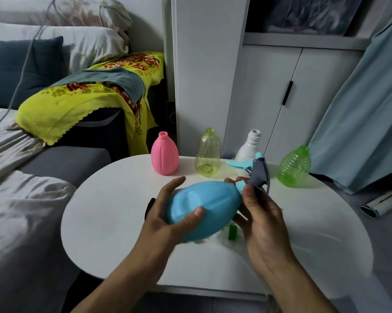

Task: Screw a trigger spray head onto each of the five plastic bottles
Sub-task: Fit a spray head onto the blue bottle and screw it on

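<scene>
My left hand (168, 211) grips a light blue bottle (204, 206), held tilted above the white round table (122, 233) with its neck pointing up and right. At that neck sits a grey and blue trigger spray head (254, 170), and my right hand (260, 213) pinches its collar between thumb and fingers. Four bottles without heads stand along the table's far edge: a pink bottle (164, 153), a clear yellow bottle (208, 153), a white bottle (249, 146) and a green ribbed bottle (294, 167). A small green part (232, 232) lies on the table under the blue bottle.
A grey sofa with a yellow flowered cloth (84, 102) lies to the left. White cabinet doors (287, 98) stand behind the table and a pale blue curtain (366, 123) hangs at the right. A lint roller (380, 206) lies on the floor to the right.
</scene>
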Demonstrator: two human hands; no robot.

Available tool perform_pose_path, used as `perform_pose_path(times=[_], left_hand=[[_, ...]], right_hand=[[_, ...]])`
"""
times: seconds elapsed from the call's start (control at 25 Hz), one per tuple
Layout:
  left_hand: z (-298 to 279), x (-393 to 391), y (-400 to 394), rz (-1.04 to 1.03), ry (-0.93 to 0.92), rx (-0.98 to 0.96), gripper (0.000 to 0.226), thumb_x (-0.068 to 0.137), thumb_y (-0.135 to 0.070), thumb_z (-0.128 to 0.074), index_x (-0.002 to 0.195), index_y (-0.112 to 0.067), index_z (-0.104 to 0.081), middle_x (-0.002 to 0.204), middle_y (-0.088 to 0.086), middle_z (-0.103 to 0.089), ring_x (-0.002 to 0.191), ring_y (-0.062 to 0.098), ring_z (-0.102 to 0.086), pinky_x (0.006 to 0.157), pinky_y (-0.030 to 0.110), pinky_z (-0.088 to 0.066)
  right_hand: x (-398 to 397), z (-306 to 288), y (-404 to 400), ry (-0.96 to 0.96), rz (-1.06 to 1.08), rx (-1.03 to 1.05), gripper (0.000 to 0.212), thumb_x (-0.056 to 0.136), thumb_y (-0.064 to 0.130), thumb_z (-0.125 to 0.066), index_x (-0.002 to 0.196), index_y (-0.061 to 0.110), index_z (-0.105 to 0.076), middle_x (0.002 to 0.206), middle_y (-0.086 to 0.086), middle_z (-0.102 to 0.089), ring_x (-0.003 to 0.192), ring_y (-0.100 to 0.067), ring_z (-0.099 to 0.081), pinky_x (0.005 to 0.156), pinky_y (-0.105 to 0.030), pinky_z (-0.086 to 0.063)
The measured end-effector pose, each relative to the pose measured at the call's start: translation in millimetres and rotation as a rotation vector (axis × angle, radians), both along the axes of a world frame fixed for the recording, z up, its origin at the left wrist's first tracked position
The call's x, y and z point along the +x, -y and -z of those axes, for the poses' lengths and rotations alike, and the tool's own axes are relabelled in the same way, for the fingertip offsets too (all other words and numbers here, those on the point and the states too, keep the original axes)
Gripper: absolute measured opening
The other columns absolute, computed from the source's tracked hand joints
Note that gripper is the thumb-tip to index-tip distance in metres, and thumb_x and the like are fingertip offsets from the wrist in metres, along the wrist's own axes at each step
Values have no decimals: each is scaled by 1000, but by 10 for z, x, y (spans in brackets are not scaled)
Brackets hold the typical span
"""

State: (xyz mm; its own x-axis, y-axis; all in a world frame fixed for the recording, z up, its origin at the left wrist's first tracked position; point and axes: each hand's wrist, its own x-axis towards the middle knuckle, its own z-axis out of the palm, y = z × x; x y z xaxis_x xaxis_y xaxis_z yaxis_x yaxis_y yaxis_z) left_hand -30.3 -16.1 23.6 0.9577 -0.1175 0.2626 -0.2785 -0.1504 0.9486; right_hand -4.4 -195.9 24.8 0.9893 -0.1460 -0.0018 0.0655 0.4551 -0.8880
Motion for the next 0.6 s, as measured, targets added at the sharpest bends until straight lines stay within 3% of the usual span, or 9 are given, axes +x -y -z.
perform_pose_path(times=[0.08, 0.16, 0.24, 0.32, 0.4, 0.48, 0.6], left_hand=[[-7, -76, 106, -104, 324, 265, 76, 64, -41, -87, 132, -37, -54, 136, -3, -52, 122, 22, -55, 90, 33, -55], [33, -122, 174, -118, 455, 381, 77, 70, -44, -84, 137, -33, -49, 141, -7, -47, 131, 25, -48, 101, 28, -46], [69, -101, 144, -33, 360, 280, 90, 61, -49, -89, 139, -41, -43, 136, -13, -51, 121, 17, -57, 92, 31, -55], [34, -81, 122, 9, 106, 146, 100, 50, -47, -95, 134, -50, -42, 126, -13, -58, 107, 11, -66, 79, 32, -61], [37, -55, 133, -56, 121, 166, 96, 53, -42, -93, 134, -42, -43, 127, -13, -57, 112, 9, -61, 83, 26, -58], [89, -37, 118, -96, 234, 262, 95, 58, -44, -90, 139, -35, -39, 133, -12, -53, 120, 10, -56, 88, 20, -53], [32, 51, -21, 171, -57, 15, 91, 49, -51, -93, 129, -40, -52, 121, -7, -64, 107, 17, -67, 78, 31, -59]], right_hand=[[42, -11, 48, -87, 12, 94, 32, 75, 39, -68, 98, 18, -77, 114, -13, -75, 107, -28, -69, 85, -46, -55], [79, -17, 120, -166, -13, 173, 50, 75, 44, -66, 112, 10, -72, 120, -19, -71, 116, -35, -64, 100, -53, -46], [96, -27, 154, -148, -46, 193, 55, 79, 43, -64, 118, 5, -68, 122, -21, -70, 118, -37, -62, 103, -54, -44], [96, -32, 171, -73, -67, 169, 45, 78, 37, -66, 112, 8, -70, 115, -17, -74, 106, -29, -70, 87, -45, -58], [93, -41, 175, -54, -57, 141, 36, 77, 33, -67, 106, 12, -71, 109, -13, -76, 96, -23, -73, 73, -35, -61], [95, -44, 192, -37, -58, 164, 31, 77, 32, -67, 101, 14, -74, 106, -12, -77, 92, -20, -74, 70, -33, -61], [97, -93, 220, 35, -107, 136, 23, 80, 29, -64, 93, 16, -78, 107, -13, -77, 96, -23, -73, 76, -34, -60]])
